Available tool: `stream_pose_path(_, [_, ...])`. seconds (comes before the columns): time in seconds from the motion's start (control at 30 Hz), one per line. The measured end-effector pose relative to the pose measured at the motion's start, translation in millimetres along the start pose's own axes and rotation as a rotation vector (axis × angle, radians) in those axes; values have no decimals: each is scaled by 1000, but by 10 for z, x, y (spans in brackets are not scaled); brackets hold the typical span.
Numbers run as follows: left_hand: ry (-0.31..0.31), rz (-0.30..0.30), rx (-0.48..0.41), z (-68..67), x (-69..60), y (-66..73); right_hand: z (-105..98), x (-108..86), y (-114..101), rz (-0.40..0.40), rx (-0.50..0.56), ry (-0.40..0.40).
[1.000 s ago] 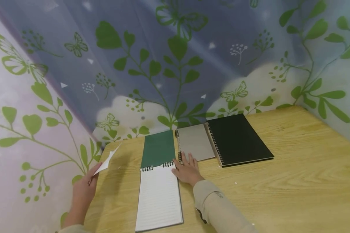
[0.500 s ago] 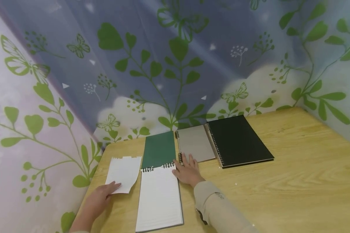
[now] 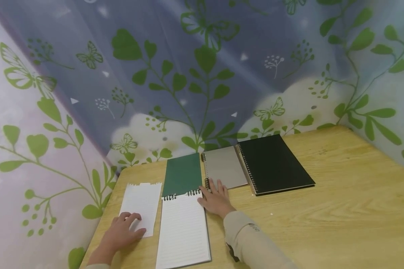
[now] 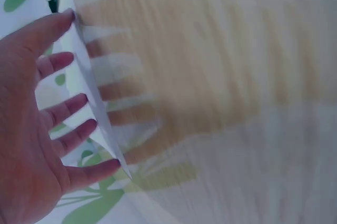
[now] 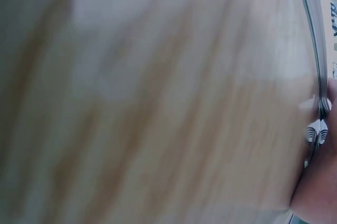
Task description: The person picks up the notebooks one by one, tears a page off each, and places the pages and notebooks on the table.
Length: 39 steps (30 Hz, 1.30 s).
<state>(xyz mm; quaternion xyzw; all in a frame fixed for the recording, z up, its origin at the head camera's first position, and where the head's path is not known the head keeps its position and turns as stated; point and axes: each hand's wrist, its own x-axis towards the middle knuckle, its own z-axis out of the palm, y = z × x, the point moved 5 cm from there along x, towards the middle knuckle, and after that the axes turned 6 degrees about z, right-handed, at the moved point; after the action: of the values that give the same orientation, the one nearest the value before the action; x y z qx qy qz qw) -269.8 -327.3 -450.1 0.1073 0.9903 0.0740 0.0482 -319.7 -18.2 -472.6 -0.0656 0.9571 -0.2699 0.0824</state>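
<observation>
Fingers loosely bent and spread on the left hand (image 3: 124, 231), nothing gripped, and look at those tips: they are touching the loose sheet (image 3: 142, 201) at its near end! That's the relation everything turns on: the paper stretches forward from those fingers and a touch to the right, long axis pointing away from the person, ragged torn edge at the far end. Left hand is clearly the nearer one. A narrow strip of desk (image 3: 306, 224) separates the sheet from the lined notepad (image 3: 183, 228), just to its right and running almost parallel, so any sideways slide rightward would, I'd judge, soon meet that pad. Over at the pad's far right corner, the right hand (image 3: 217, 201) rests with fingers fanned out and grasping nothing, their tips across the near edge of the grey notebook (image 3: 225, 166). Beyond the pad's coils lies its green cover (image 3: 183, 173), folded back flat; off to the right, the black notebook (image 3: 274, 162); and behind it all, the leaf-printed cloth (image 3: 205, 30).
</observation>
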Motion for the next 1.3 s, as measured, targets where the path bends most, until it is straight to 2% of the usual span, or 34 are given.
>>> stream_pose_path(0.13, [-17, -39, -5, -23, 46, 36, -59, 25, 15, 3, 78, 11])
stream_pose_path(0.27, [-1, -46, -14, -70, 102, 100, -149, 77, 66, 10, 206, 35])
stream_pose_path(0.4, [88, -24, -65, -123, 148, 161, -272, 89, 116, -13, 321, 73])
stream_pose_path(0.5, [177, 14, -101, -198, 199, 238, -375, 19, 101, -60, 338, 86])
stream_pose_path(0.57, [214, 27, -115, -266, 254, 302, -414, -67, 52, -110, 292, 81])
stream_pose_path(0.67, [238, 8, -147, -382, 391, 417, -387, -249, -41, -161, 192, 35])
stream_pose_path(0.73, [223, -4, -206, -432, 518, 505, -306, -389, -92, -177, 115, -26])
stream_pose_path(0.8, [179, -29, -304, -432, 654, 590, -204, -523, -128, -178, 49, -93])
stream_pose_path(0.93, [50, -101, -549, -270, 891, 708, -48, -711, -163, -170, -28, -187])
stream_pose_path(1.03, [7, -176, -655, -119, 992, 734, 4, -764, -172, -162, -50, -216])
stream_pose_path(1.13, [25, -232, -704, -33, 1037, 740, 51, -765, -167, -155, -48, -251])
stream_pose_path(1.3, [87, -276, -789, 0, 1064, 738, 176, -715, -115, -137, -53, -303])
